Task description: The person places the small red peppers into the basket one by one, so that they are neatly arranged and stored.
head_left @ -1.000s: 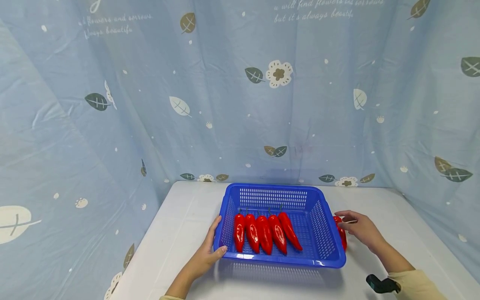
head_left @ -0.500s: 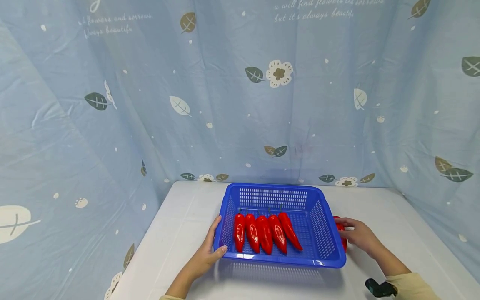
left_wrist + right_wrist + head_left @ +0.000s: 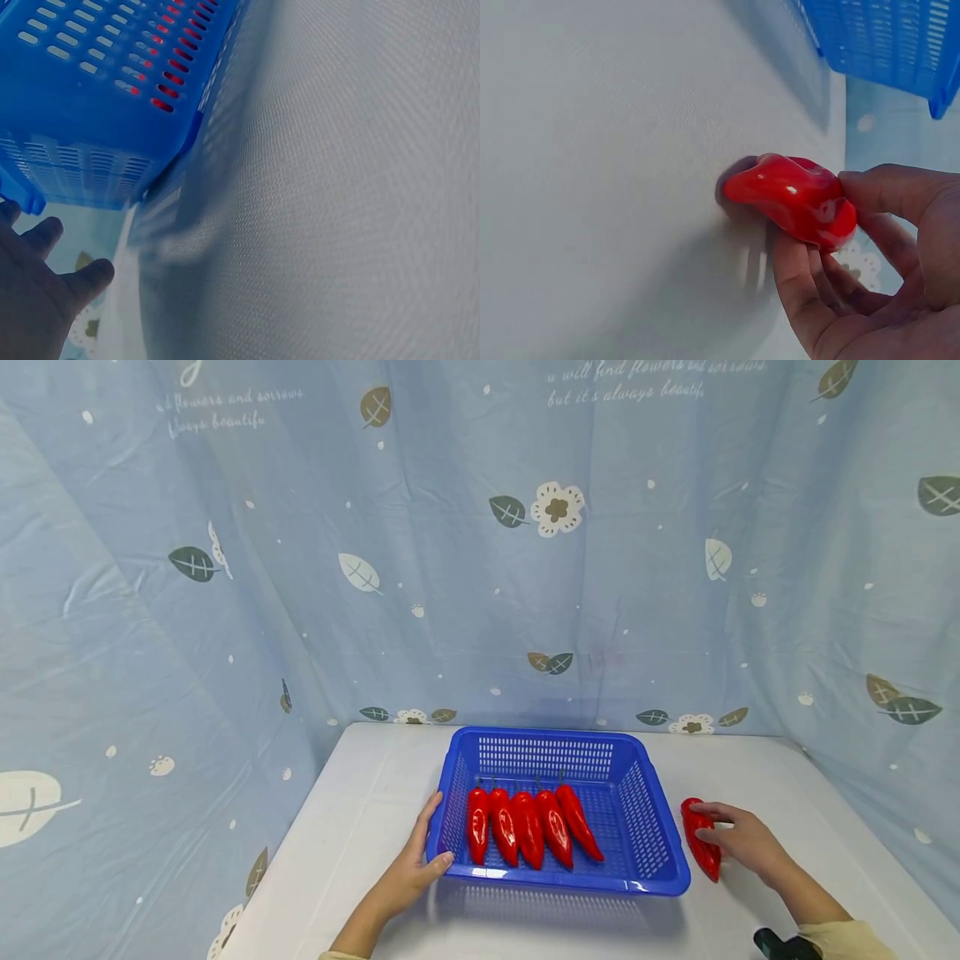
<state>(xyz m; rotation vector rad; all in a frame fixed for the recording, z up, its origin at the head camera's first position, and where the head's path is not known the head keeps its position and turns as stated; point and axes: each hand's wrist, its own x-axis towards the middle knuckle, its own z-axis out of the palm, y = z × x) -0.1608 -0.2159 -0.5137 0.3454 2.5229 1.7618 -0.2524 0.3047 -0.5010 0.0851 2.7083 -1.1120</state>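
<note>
A blue plastic basket (image 3: pixel 555 881) sits on the white table, with several red chili peppers (image 3: pixel 528 829) side by side inside it. My left hand (image 3: pixel 408 864) touches the basket's left edge near the front corner. Its fingers look straight and spread in the left wrist view, beside the basket's rim. To the right of the basket, my right hand (image 3: pixel 750 843) pinches another red chili pepper (image 3: pixel 791 195) between thumb and fingers. That pepper's tip points toward the person, and it is close to the tabletop; I cannot tell whether it touches.
A white-covered table (image 3: pixel 795 793) extends on both sides of the basket. Behind and beside it hangs a light blue curtain (image 3: pixel 450 568) with leaf and flower prints. A dark device (image 3: pixel 783 946) sits at the right sleeve.
My right hand has taken hold of the pepper beside the basket and drawn it away to the right, so more of it shows. The left hand and basket have stayed put.
</note>
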